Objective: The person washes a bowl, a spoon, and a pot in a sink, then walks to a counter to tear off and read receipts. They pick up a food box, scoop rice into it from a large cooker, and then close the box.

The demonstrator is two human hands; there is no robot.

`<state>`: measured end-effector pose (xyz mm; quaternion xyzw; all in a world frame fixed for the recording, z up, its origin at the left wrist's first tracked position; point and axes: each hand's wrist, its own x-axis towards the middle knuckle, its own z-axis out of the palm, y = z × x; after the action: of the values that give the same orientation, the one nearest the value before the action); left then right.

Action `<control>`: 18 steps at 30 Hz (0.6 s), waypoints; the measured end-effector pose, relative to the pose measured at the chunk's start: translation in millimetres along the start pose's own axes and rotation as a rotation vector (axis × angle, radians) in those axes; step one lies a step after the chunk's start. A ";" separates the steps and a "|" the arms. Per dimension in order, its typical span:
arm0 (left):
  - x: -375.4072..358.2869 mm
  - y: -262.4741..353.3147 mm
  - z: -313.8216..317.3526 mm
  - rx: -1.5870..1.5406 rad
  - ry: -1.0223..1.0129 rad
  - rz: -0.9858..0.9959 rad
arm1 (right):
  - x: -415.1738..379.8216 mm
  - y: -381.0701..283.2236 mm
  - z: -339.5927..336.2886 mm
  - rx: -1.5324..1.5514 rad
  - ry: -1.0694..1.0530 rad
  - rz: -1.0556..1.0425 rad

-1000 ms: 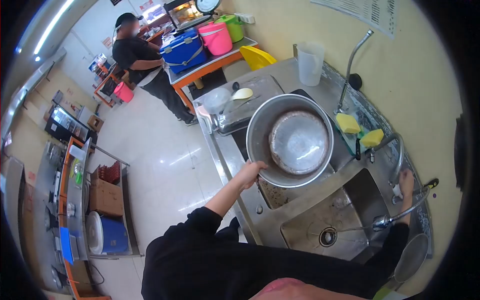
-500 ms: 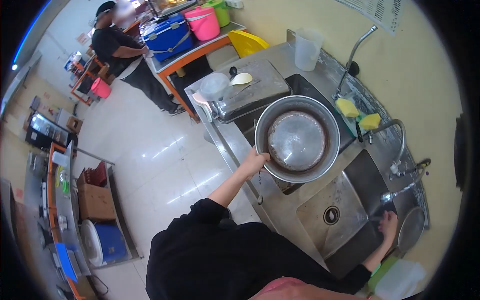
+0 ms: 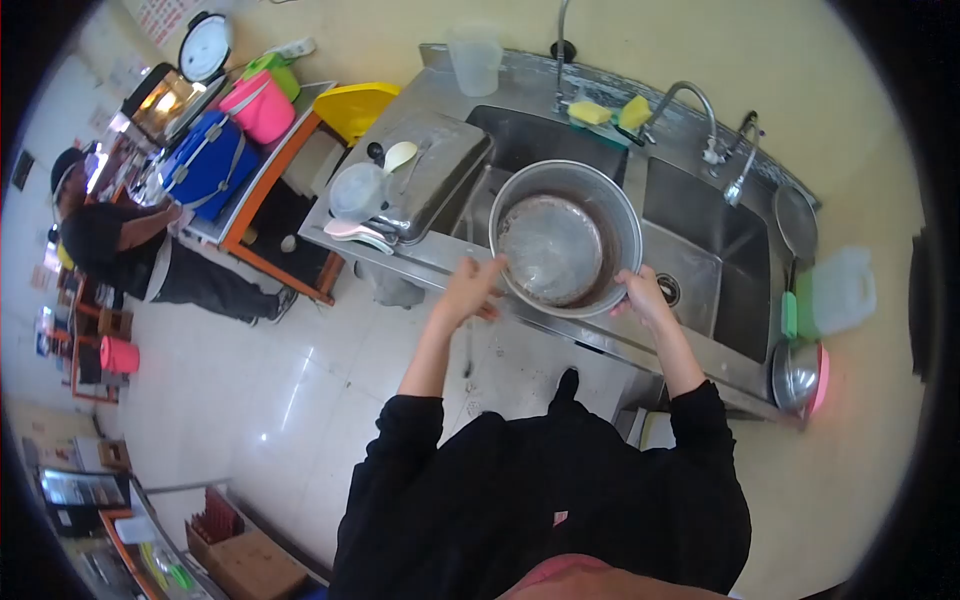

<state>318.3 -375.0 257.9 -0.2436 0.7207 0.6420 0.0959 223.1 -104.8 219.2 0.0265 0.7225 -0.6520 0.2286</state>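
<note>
A large round metal pot (image 3: pixel 552 250) hangs over the front of the sink, its mouth turned up towards me. Brown staining rings its bottom. My right hand (image 3: pixel 646 296) is closed on the pot's rim at the lower right. On the other side, my left hand (image 3: pixel 471 291) has its fingers spread, with the fingertips right at the pot's left rim. Behind the pot lies the left sink basin (image 3: pixel 520 130), partly covered by it. The right basin (image 3: pixel 690 200) is beside it, its drain showing near my right hand.
An upturned metal pan (image 3: pixel 445 150) carries a clear bowl (image 3: pixel 358 192) and spoons. Yellow sponges (image 3: pixel 591 112) sit by the faucet (image 3: pixel 690 88). A strainer (image 3: pixel 796 222), a plastic jug (image 3: pixel 838 290) and a metal bowl (image 3: pixel 795 375) stand right. A person (image 3: pixel 115 225) works at the far-left table.
My right hand has left the right basin and taken hold of the pot's rim. My left hand has let go of the rim. The view has turned, and the pot now hangs nearer the sink's front edge.
</note>
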 end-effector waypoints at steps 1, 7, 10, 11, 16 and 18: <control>-3.9 -0.3 -20.5 -0.024 -0.007 0.038 | -4.6 -0.7 0.5 0.016 0.011 0.032; 2.7 37.3 -48.2 -0.371 -0.320 0.040 | -20.6 8.4 4.9 0.075 0.037 0.157; 23.3 51.8 15.1 -0.375 -0.624 -0.197 | -28.0 9.8 -4.8 0.104 0.068 0.207; 34.6 48.5 37.5 -0.391 -0.660 -0.235 | -28.4 13.9 -10.6 0.105 0.086 0.212; 84.6 26.3 137.3 -0.356 -0.721 -0.275 | -30.6 21.4 -37.3 0.090 0.149 0.208; 90.9 19.5 166.0 -0.239 -0.656 -0.212 | -26.5 28.9 -55.6 0.079 0.157 0.223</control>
<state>201.7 -233.2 207.9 -0.1076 0.5424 0.7520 0.3587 240.0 -40.6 204.5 0.1664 0.7044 -0.6465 0.2412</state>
